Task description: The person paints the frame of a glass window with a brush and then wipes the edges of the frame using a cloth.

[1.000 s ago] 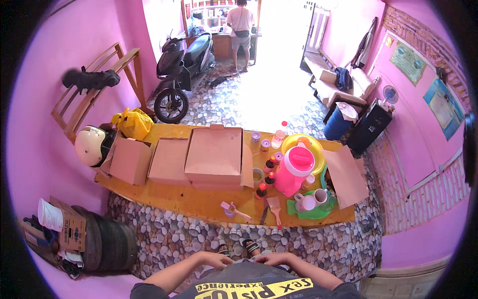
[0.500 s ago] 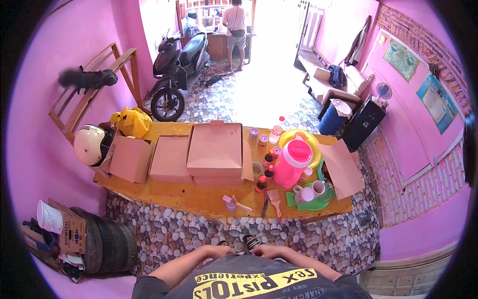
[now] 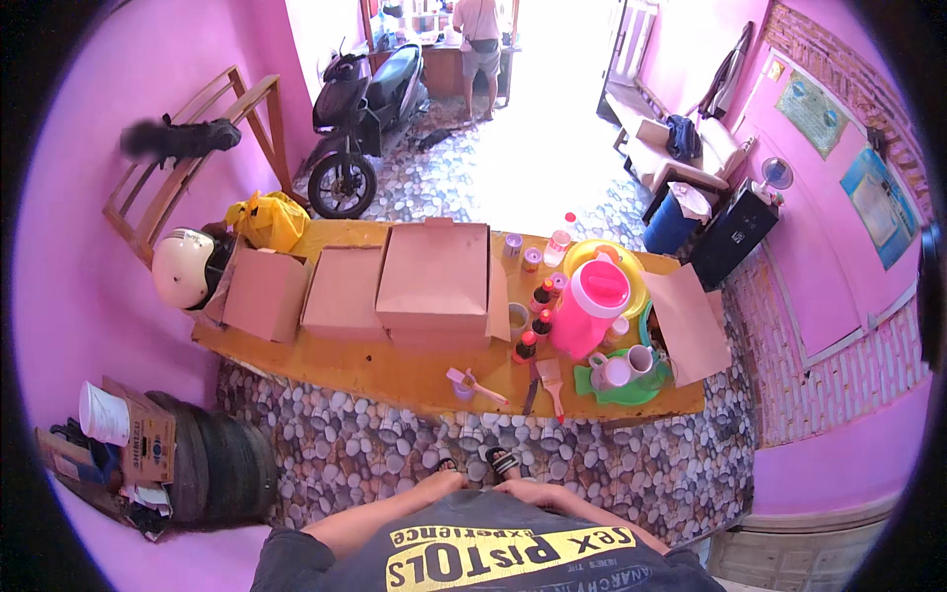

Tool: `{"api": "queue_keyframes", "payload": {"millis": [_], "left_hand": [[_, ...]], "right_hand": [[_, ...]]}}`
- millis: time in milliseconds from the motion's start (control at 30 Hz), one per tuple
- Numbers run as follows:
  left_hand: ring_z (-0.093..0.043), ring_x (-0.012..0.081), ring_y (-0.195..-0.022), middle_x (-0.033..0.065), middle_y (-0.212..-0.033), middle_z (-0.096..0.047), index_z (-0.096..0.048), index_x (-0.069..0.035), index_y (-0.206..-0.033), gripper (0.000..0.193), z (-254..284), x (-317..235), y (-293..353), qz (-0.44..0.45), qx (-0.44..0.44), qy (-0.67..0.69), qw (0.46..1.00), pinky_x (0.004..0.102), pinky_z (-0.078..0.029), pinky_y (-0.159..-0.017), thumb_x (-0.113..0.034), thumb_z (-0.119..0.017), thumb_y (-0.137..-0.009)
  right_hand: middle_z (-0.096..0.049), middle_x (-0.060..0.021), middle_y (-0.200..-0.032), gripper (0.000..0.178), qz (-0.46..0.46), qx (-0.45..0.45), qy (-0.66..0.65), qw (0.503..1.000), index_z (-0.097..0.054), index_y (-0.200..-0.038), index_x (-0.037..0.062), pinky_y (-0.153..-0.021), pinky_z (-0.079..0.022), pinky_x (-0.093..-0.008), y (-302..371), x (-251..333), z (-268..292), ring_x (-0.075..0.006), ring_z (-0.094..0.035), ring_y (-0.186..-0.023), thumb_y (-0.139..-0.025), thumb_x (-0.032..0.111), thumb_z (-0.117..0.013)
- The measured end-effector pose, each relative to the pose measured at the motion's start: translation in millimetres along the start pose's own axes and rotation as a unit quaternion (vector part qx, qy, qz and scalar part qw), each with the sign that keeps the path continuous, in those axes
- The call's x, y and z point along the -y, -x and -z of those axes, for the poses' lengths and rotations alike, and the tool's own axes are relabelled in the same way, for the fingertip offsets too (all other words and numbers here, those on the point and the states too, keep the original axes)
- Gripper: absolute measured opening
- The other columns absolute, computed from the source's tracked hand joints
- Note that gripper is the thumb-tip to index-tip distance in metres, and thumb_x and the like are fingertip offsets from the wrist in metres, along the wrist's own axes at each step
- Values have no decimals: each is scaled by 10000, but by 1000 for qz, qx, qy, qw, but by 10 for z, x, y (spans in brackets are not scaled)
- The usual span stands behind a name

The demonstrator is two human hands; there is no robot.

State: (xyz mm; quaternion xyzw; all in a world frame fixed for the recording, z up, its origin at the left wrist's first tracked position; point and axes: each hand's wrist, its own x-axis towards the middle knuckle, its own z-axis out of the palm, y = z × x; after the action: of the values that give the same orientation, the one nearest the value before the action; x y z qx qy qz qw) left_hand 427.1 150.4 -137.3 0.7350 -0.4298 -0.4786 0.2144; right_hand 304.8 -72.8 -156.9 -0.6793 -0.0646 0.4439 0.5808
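My left hand [image 3: 441,483] and my right hand [image 3: 533,489] rest close together against my waist, just above my dark printed shirt. Whether the fingers are closed is hidden by the angle, and I see nothing in them. Below them are my sandalled feet [image 3: 488,461] on a pebble-patterned floor. In front of me stands a long wooden table [image 3: 395,370], well beyond my hands. On it lie three shut cardboard boxes, the largest [image 3: 434,276] in the middle, a pink jug [image 3: 590,306], small bottles [image 3: 528,345] and two brushes [image 3: 550,380].
A green tray [image 3: 646,393] with cups and a flat cardboard sheet [image 3: 686,321] fill the table's right end. A white helmet [image 3: 182,266] and a yellow bag [image 3: 266,219] sit at its left. Stacked tyres [image 3: 222,469] lie lower left. Beyond are a motorbike [image 3: 360,109] and a person [image 3: 480,39].
The table has slid slightly upward in the view and a little further from me. My hands have stayed at my waist.
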Motion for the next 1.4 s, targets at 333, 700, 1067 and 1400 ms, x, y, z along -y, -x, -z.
{"api": "queue_keyframes", "payload": {"millis": [333,700,1067,1400], "left_hand": [[-677,414,-842,258,-835,-673,-706,-20,-857,325,-306,166,-134,-13,-45,-20,999,488,-512,-723,-326,-607,-805],[-673,401,-918,211,-928,-695,-690,-64,-915,311,-317,-222,-92,9,-34,-4,999,504,-513,-742,-348,-618,-812],[-679,412,-889,215,-866,-689,-680,-67,-927,314,-564,-248,-444,34,111,0,993,501,-510,-722,-352,-611,-815],[-649,264,-741,167,-812,-679,-658,-10,-869,310,-631,-347,-885,-13,152,103,983,414,-483,-687,-319,-635,-860]], "right_hand": [[-622,-184,-1262,468,45,-16,-33,998,-555,-1263,-50,-1047,-378,-346,617,467,-35,-217,-546,-1176,-898,238,-615],[-532,-179,-1406,505,72,-75,-78,992,-483,-1381,-5,-1095,-339,-386,690,-140,-301,-283,-496,-1278,-975,295,-499],[-642,-127,-1247,466,105,-50,-121,986,-573,-1299,-4,-1023,-406,-357,693,-594,-405,-192,-558,-1154,-971,326,-542],[-686,-33,-1020,415,-41,16,-78,996,-641,-1229,51,-858,-480,-320,1034,-715,104,-98,-581,-922,-930,339,-650]]}}
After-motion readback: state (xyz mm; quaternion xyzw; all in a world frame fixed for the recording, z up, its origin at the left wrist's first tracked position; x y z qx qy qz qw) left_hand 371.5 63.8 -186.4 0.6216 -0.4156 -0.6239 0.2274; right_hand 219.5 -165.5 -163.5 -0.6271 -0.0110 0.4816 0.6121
